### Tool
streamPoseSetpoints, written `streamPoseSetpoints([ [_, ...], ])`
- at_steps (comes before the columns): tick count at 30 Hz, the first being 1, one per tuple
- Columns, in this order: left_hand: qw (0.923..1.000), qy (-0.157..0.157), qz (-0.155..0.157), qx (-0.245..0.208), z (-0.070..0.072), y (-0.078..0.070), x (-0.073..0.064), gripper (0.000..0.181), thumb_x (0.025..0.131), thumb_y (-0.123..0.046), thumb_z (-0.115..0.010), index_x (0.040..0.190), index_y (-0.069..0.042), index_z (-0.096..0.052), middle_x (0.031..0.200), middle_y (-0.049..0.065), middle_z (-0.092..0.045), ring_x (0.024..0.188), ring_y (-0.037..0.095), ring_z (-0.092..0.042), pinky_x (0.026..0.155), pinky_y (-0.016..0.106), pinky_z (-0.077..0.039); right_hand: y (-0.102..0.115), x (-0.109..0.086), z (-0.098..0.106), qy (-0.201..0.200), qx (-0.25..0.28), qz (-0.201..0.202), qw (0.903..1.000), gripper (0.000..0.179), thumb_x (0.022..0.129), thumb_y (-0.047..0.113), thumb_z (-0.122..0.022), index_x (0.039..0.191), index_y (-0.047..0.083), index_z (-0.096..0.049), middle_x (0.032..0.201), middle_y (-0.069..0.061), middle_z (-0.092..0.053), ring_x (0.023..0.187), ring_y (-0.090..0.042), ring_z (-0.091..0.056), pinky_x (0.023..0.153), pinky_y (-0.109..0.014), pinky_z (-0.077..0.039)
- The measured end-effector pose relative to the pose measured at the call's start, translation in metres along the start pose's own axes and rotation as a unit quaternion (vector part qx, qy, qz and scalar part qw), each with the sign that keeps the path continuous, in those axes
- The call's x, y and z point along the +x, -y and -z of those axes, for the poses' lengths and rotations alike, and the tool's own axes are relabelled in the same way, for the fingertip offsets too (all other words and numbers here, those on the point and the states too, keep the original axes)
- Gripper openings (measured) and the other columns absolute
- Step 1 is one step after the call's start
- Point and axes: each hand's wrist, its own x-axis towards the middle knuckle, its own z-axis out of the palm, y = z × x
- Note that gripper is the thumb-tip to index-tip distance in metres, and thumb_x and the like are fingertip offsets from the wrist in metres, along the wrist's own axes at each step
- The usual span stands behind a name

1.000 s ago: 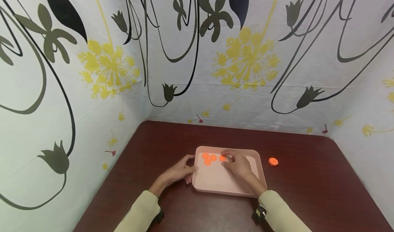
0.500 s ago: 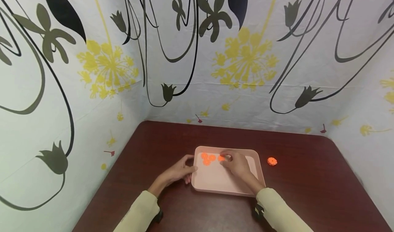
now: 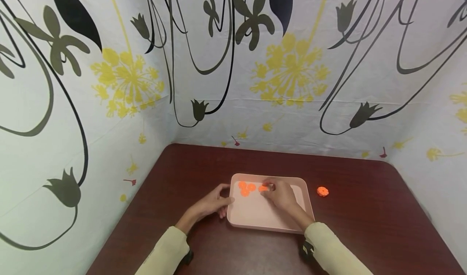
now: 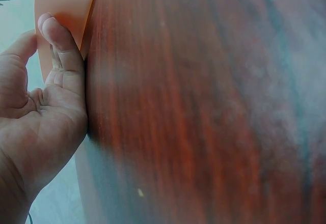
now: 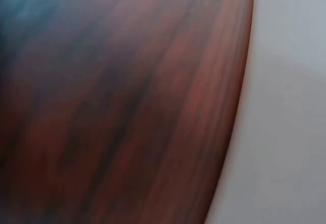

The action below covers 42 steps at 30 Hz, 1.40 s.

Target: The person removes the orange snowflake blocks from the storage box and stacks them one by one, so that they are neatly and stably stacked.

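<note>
A shallow pink tray (image 3: 270, 228) lies on the dark red-brown table. At its left side is my left hand (image 3: 213, 202), thumb at the rim and fingers along the outer wall; the left wrist view shows this hand (image 4: 46, 96) against the tray's wall (image 4: 69, 0). Inside the tray, my right hand (image 3: 282, 194) pinches an orange scalloped disc (image 3: 262, 188) between thumb and index finger. Just left of it, several similar orange discs (image 3: 245, 192) form a tight cluster near the far left corner. No hand appears in the right wrist view.
Another orange scalloped piece (image 3: 322, 191), thicker-looking, sits on the table (image 3: 350, 218) to the right of the tray. Behind and beside the table hangs white cloth (image 3: 226, 84) printed with flowers. The table's edge (image 5: 239, 112) curves through the right wrist view.
My right thumb and index finger have shifted slightly at the disc, and a small gap shows between them now. The left hand, tray and other discs keep their places.
</note>
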Motion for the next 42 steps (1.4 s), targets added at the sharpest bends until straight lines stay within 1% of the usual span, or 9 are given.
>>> streamPoseSetpoints([
  [6,1.0000,-0.001,-0.003,0.001,0.000,0.000,0.000,0.076,0.102,-0.033,-0.072,0.160,-0.009,-0.028,0.069,0.005,-0.066,0.056,0.014,-0.062,0.055,0.027,-0.057,0.000,0.000,0.001,0.007,0.034,-0.008,0.9994,0.028,0.086,0.016,-0.088,0.111,0.009,-0.078,0.081,-0.001,-0.066,0.070,-0.012,-0.054,0.056,-0.024,-0.040],
  [12,1.0000,-0.004,-0.001,0.007,-0.001,-0.001,-0.001,0.076,0.102,-0.033,-0.071,0.160,-0.009,-0.029,0.069,0.005,-0.066,0.056,0.014,-0.062,0.056,0.027,-0.056,-0.001,0.000,0.001,0.013,0.068,-0.010,0.9975,0.028,0.086,0.013,-0.087,0.112,0.006,-0.077,0.077,-0.003,-0.066,0.056,-0.012,-0.054,0.048,-0.024,-0.042],
  [19,1.0000,-0.002,-0.002,0.007,-0.001,-0.002,-0.002,0.074,0.103,-0.032,-0.070,0.160,-0.010,-0.028,0.069,0.004,-0.066,0.056,0.014,-0.062,0.056,0.027,-0.056,0.000,-0.005,0.006,0.007,0.080,0.003,0.9968,0.028,0.089,0.012,-0.084,0.115,0.007,-0.077,0.071,-0.001,-0.062,0.048,-0.010,-0.050,0.045,-0.023,-0.040],
  [26,1.0000,-0.002,-0.004,0.008,0.000,-0.001,-0.001,0.074,0.103,-0.032,-0.070,0.160,-0.009,-0.029,0.069,0.005,-0.066,0.056,0.014,-0.062,0.056,0.027,-0.056,0.004,-0.013,0.014,-0.031,0.029,0.022,0.9989,0.024,0.090,0.017,-0.081,0.114,0.013,-0.078,0.070,0.003,-0.059,0.063,-0.009,-0.049,0.059,-0.022,-0.040],
  [28,0.9999,-0.003,-0.003,0.009,0.000,-0.001,-0.001,0.074,0.103,-0.032,-0.070,0.160,-0.009,-0.029,0.069,0.005,-0.066,0.056,0.014,-0.062,0.056,0.027,-0.056,0.003,-0.015,0.018,-0.037,0.024,0.023,0.9987,0.024,0.090,0.018,-0.081,0.114,0.015,-0.078,0.073,0.004,-0.061,0.066,-0.009,-0.051,0.060,-0.023,-0.042],
  [33,1.0000,-0.002,-0.002,0.009,0.000,-0.002,-0.001,0.073,0.104,-0.032,-0.069,0.160,-0.009,-0.029,0.069,0.004,-0.066,0.056,0.013,-0.062,0.056,0.026,-0.056,-0.001,-0.019,0.031,-0.085,-0.020,0.058,0.9945,0.026,0.087,0.025,-0.089,0.110,0.019,-0.080,0.074,0.008,-0.066,0.066,-0.008,-0.056,0.061,-0.022,-0.045],
  [35,1.0000,-0.001,-0.003,0.007,0.000,-0.002,-0.001,0.073,0.104,-0.031,-0.069,0.160,-0.010,-0.029,0.069,0.005,-0.066,0.056,0.013,-0.062,0.056,0.026,-0.056,-0.003,-0.021,0.037,-0.097,-0.019,0.065,0.9930,0.027,0.086,0.026,-0.090,0.110,0.018,-0.080,0.072,0.007,-0.065,0.065,-0.008,-0.055,0.061,-0.021,-0.045],
  [39,1.0000,-0.002,-0.002,0.005,0.000,-0.001,-0.001,0.073,0.103,-0.032,-0.070,0.160,-0.010,-0.029,0.068,0.004,-0.065,0.056,0.013,-0.062,0.056,0.026,-0.056,-0.006,-0.027,0.051,-0.091,0.018,0.050,0.9944,0.028,0.089,0.024,-0.088,0.113,0.016,-0.077,0.075,0.003,-0.061,0.069,-0.010,-0.053,0.061,-0.022,-0.042],
  [42,1.0000,-0.004,0.000,0.005,0.000,-0.001,-0.001,0.073,0.103,-0.032,-0.070,0.160,-0.010,-0.029,0.068,0.004,-0.065,0.056,0.013,-0.061,0.056,0.026,-0.056,-0.010,-0.032,0.063,-0.096,0.022,0.045,0.9941,0.029,0.090,0.027,-0.087,0.115,0.018,-0.076,0.077,0.002,-0.060,0.069,-0.010,-0.053,0.060,-0.023,-0.043],
])
